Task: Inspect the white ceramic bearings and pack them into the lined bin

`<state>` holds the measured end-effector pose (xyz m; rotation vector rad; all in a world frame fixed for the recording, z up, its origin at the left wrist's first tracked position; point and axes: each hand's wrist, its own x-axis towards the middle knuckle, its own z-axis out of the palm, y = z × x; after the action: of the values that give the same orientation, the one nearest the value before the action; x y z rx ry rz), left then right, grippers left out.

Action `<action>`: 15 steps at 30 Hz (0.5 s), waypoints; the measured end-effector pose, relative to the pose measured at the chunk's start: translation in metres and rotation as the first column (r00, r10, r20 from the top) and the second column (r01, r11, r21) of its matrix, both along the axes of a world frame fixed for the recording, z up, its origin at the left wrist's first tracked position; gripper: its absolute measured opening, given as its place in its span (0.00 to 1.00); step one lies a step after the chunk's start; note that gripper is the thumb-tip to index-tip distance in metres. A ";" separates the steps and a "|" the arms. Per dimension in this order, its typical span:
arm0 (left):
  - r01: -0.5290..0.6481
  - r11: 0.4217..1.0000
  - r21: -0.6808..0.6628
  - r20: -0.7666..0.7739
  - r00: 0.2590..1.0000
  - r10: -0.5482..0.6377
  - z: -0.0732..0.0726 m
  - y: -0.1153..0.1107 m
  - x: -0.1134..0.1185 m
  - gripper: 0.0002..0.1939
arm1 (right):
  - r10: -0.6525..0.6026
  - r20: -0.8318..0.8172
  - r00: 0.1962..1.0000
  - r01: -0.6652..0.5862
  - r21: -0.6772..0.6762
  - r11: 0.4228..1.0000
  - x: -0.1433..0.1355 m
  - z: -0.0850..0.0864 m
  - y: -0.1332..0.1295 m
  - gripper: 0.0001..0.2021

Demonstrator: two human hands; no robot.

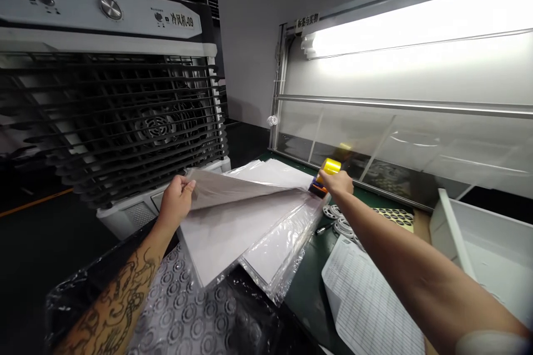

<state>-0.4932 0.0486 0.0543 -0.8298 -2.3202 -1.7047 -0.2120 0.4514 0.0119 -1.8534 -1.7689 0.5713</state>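
My left hand (pixel 179 197) pinches the left corner of a plastic-wrapped white sheet (pixel 233 233), which is lifted and bent over. Beneath and beside it lie more white sheets in clear plastic (pixel 283 244). My right hand (pixel 338 182) is closed on a tape dispenser (pixel 318 187) with a yellow tape roll (pixel 332 167), at the right end of the sheets. The palm side of that hand is hidden.
White rings (pixel 343 227), a sticker sheet (pixel 395 217) and a printed form (pixel 366 294) lie on the green table (pixel 308 288). A white bin (pixel 478 233) stands right. Moulded clear trays (pixel 183 310) are in front; an air cooler (pixel 158 122) stands left.
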 end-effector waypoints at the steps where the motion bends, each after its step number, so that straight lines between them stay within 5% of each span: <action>1: -0.027 0.999 0.032 0.048 0.999 0.026 -0.007 0.001 -0.003 0.09 | -0.012 -0.002 1.000 0.012 0.016 1.000 -0.001 0.005 0.000 0.20; 7: -0.147 0.968 0.201 0.286 0.954 0.086 -0.041 0.023 -0.009 0.11 | 0.008 0.042 0.999 -0.010 0.052 0.999 -0.010 0.016 -0.009 0.20; 15: -0.163 0.942 0.295 0.235 0.967 0.094 -0.035 0.046 0.005 0.11 | 0.190 0.212 0.958 -0.220 0.128 0.967 -0.021 0.000 -0.052 0.21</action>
<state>-0.4885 0.0947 0.0191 -0.4402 -2.0880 -2.1187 -0.2333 0.3992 0.0115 -1.6827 -2.0922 0.3241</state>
